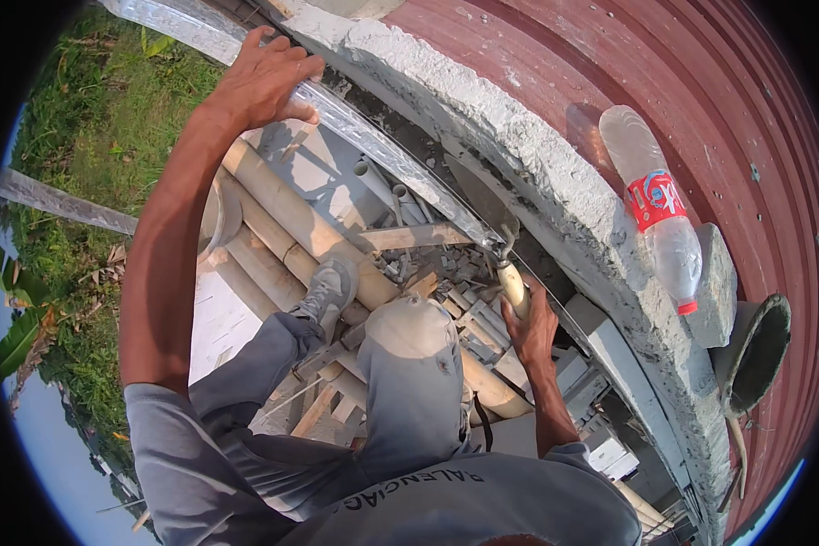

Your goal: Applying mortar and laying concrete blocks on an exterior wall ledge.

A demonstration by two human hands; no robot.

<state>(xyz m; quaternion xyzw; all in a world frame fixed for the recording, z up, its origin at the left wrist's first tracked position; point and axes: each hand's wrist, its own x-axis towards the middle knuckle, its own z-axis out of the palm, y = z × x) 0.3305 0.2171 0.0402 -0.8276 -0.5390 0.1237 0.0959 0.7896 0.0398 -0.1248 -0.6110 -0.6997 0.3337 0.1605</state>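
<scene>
My left hand [268,80] grips a long silvery metal bar [393,155], fingers over its top and thumb on the near side. The bar slants from the upper left down to the middle, alongside a rough cement wall edge [519,136]. At the bar's lower right end my right hand [534,326] is closed round the pale handle of a trowel [513,288]. The trowel's metal neck meets the wall side; its blade is hard to make out. Beneath both hands are my bent knee [411,341] and one shoe [334,284].
Red corrugated roofing [737,118] lies beyond the wall. A clear plastic bottle with a red label [657,200], a grey block [714,282] and a cement-stained container [757,355] rest by it. Below are bamboo poles [314,227], rubble [419,268] and pipes; greenery lies far left.
</scene>
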